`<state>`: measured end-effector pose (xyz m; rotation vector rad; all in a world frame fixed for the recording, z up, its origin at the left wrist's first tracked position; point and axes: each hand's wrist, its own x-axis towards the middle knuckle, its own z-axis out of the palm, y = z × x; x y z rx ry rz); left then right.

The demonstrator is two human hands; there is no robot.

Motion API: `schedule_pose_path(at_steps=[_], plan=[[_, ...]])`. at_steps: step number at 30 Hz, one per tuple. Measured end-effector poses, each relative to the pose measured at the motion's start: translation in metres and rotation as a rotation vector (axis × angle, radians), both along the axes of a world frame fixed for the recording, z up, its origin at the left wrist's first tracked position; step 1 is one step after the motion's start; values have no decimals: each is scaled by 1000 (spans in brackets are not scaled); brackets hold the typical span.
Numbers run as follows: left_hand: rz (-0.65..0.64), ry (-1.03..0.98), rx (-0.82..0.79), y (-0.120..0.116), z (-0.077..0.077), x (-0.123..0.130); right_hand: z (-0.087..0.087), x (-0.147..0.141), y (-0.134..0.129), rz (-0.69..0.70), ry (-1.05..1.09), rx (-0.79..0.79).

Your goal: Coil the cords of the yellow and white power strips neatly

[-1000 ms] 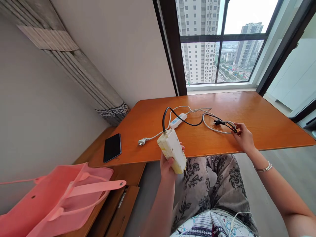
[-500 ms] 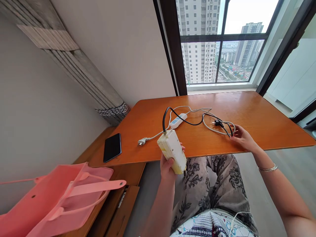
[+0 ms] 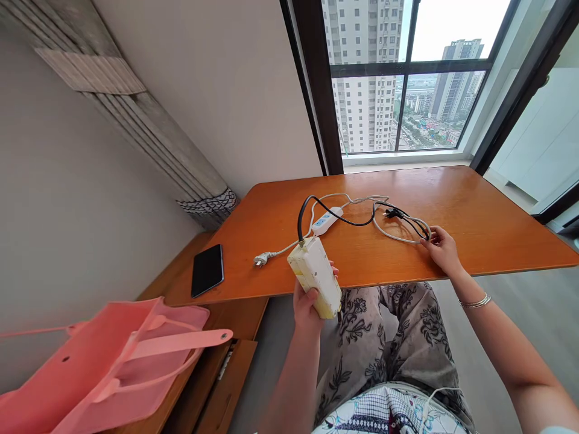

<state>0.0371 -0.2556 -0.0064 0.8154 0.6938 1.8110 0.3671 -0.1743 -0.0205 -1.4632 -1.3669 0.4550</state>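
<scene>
My left hand (image 3: 307, 306) is wrapped round a yellowed white power strip (image 3: 318, 274), which I hold tilted over the table's near edge. From its top end a thick black cord (image 3: 353, 225) arcs across the table (image 3: 380, 265) to the right. My right hand (image 3: 443, 250) pinches that cord where it bends together with a loop of white cord (image 3: 392, 237). The black plug (image 3: 394, 213) lies to the left of the right hand, prongs facing left. Behind the held strip rests a smaller white power strip (image 3: 327, 221); a white plug (image 3: 263, 259) lies left of it.
A black phone (image 3: 207, 271) lies at the table's left edge. Pink bags or bins (image 3: 113, 361) with straps stand on a wooden cabinet (image 3: 235, 367) at lower left. A window (image 3: 407, 108) is beyond the table, and a gathered curtain (image 3: 167, 138) hangs at the left wall.
My right hand has moved slightly away from me and left. The black plug and the cords by it have shifted away from me. The left hand stays on the yellowed strip.
</scene>
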Motion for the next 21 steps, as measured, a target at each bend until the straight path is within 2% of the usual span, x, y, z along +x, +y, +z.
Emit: schedule_pose_path(at_steps=[6, 9, 15, 17, 21], plan=[[-21, 1, -18, 0, 1, 1, 1, 5, 5, -98, -110, 51], [-33, -2, -26, 1, 1, 1, 4, 7, 4, -39, -55, -18], [-47, 20, -31, 2, 1, 1, 16, 6, -4, 198, 309, -204], [-57, 32, -32, 2, 2, 1, 17, 6, -3, 180, 343, -227], [-60, 35, -22, 2, 3, 1, 15, 6, 2, 121, 232, -202]])
